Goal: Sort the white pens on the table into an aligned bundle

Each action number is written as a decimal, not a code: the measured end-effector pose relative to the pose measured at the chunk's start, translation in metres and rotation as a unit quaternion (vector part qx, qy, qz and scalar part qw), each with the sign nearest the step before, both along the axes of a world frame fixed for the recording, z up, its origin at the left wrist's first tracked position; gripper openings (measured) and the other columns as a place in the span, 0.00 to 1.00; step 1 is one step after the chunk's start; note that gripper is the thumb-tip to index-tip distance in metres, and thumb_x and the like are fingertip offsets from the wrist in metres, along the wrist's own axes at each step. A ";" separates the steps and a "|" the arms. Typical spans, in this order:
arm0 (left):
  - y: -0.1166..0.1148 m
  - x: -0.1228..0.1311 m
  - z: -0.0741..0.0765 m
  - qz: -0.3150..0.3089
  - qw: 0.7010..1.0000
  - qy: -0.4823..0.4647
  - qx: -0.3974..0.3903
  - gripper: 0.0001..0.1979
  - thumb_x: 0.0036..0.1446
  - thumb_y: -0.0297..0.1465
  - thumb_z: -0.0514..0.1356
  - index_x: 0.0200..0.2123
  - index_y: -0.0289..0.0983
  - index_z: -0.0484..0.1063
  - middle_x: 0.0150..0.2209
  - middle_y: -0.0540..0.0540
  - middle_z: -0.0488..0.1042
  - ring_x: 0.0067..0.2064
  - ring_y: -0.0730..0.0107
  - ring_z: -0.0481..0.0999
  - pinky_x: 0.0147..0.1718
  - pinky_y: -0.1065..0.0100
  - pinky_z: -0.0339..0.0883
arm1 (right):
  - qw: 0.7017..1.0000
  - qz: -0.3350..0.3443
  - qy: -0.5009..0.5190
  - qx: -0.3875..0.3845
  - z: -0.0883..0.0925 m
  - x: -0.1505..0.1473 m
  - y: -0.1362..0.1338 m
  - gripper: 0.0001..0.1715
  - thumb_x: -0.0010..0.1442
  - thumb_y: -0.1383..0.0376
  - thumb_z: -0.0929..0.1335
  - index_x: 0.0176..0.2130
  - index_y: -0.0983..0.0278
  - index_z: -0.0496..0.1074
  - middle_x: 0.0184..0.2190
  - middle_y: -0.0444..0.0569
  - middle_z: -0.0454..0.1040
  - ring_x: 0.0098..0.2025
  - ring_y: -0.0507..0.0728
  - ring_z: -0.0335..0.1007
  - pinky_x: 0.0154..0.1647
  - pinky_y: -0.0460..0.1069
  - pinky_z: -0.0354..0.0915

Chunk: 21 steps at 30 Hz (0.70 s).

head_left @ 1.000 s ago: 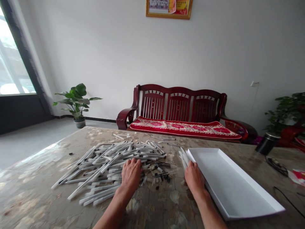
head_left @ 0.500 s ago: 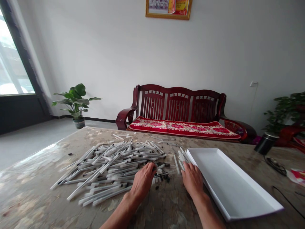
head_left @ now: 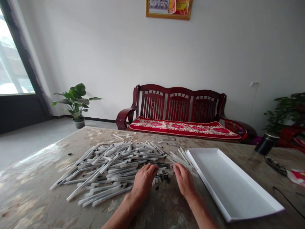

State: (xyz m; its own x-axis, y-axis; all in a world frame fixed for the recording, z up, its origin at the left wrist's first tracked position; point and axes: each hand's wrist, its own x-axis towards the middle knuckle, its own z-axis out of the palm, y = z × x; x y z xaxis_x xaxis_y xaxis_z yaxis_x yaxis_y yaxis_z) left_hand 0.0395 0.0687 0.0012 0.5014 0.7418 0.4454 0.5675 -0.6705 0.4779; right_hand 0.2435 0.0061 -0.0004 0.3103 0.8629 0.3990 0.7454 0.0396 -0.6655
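A big loose pile of white pen barrels lies on the marbled table. Small black pen parts are scattered at the pile's right end. My left hand lies palm down on that end, its fingertips touching the black parts. My right hand lies palm down close beside it, fingers stretched onto a few white barrels next to the tray. Neither hand visibly grips anything. A long white tray sits just right of my right hand.
A black cylinder, a dark cable and a red packet lie at the table's far right. Behind the table stand a red wooden bench and potted plants.
My left hand slid right from the middle of the pile to the black parts. My right hand moved left, away from the tray's edge, leaving the white barrels fanned out there.
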 end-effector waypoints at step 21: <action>0.009 -0.009 0.004 -0.027 0.996 0.059 0.065 0.11 0.63 0.29 0.58 0.43 0.43 0.79 0.35 0.47 0.81 0.37 0.63 0.78 0.39 0.67 0.66 | 0.956 0.097 0.276 -0.012 -0.001 -0.026 0.005 0.20 0.56 0.47 0.66 0.36 0.60 0.70 0.28 0.44 0.72 0.28 0.55 0.68 0.27 0.47 0.65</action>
State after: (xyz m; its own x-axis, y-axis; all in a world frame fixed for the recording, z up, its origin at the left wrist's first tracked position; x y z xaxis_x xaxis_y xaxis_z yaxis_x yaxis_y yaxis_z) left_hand 0.0300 0.0775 0.0056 0.5927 0.6522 0.4726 0.5762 -0.7533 0.3170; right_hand 0.2177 0.0107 -0.0011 0.3002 0.9328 0.1994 0.2600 0.1211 -0.9580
